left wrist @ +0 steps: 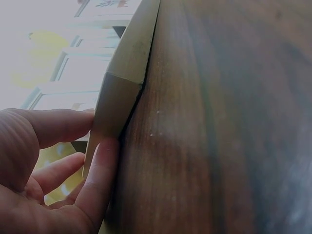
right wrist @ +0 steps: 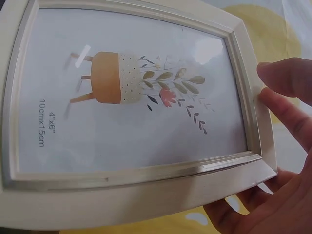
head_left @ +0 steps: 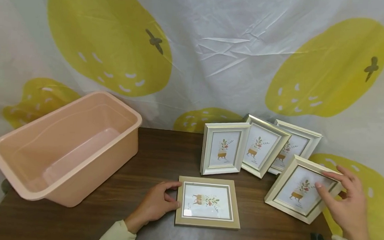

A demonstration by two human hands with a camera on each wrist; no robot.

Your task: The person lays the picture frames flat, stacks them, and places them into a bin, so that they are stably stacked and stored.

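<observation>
A beige picture frame (head_left: 207, 223) lies flat on the table, its printed flower-pot picture turned sideways. My left hand (head_left: 155, 202) is at its left end, fingertips touching the edge; the left wrist view shows those fingers (left wrist: 103, 156) against the frame's side (left wrist: 117, 92), close over the table. My right hand (head_left: 350, 203) holds a second, cream picture frame (head_left: 282, 186), which leans back at a tilt. Its thumb is over the front at the upper right, and other fingers reach behind, partly hidden. The right wrist view shows this frame (right wrist: 131, 197) and hand (right wrist: 287, 146) close up.
Behind stand a white picture frame (head_left: 224, 170), a gold-edged one (head_left: 272, 154) and another white one (head_left: 313, 136), overlapping. A large pink plastic bin (head_left: 100, 165) stands on the left of the brown table (head_left: 163, 155). A pear-patterned cloth (head_left: 220, 81) hangs at the back.
</observation>
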